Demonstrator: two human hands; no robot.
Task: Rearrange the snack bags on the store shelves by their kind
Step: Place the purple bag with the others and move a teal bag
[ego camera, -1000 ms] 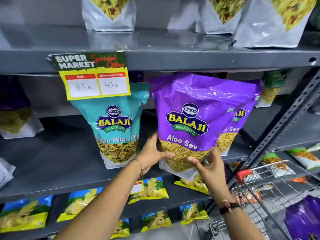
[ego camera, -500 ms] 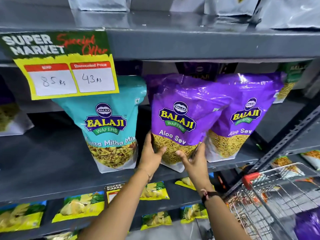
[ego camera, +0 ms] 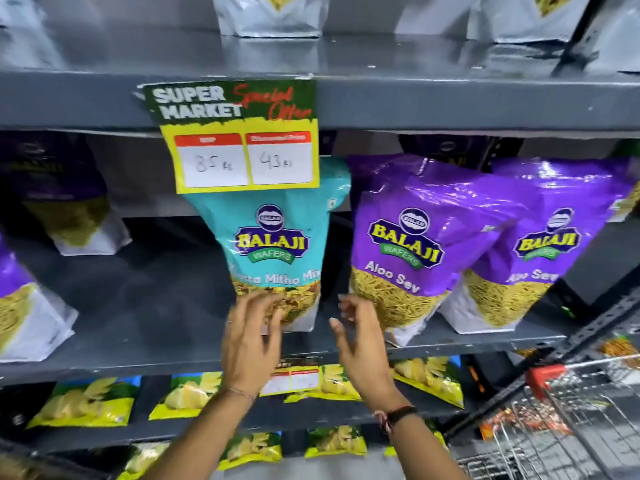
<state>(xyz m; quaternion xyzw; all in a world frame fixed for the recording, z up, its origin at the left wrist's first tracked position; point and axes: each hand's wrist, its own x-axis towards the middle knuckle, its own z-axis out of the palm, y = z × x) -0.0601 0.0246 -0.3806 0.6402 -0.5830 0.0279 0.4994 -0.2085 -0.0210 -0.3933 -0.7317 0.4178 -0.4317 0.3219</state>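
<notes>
A teal Khatta Mitha Mix bag (ego camera: 277, 237) stands upright on the middle grey shelf (ego camera: 145, 327). To its right a purple Aloo Sev bag (ego camera: 412, 244) leans against a second purple Aloo Sev bag (ego camera: 550, 247). My left hand (ego camera: 252, 337) hovers, fingers spread, in front of the teal bag's lower edge, blurred. My right hand (ego camera: 360, 344) is open in the gap between the teal bag and the first purple bag, holding nothing.
A yellow price tag (ego camera: 239, 140) hangs from the upper shelf over the teal bag's top. More purple bags (ego camera: 20, 296) stand at the left, silver bags (ego camera: 273, 15) above, yellow chip bags (ego camera: 86, 400) below. A wire shopping cart (ego camera: 568, 420) stands at the lower right.
Both hands have let go of the purple Aloo Sev bag, which now stands on the shelf. They moved left, toward the teal bag. The view shifted left.
</notes>
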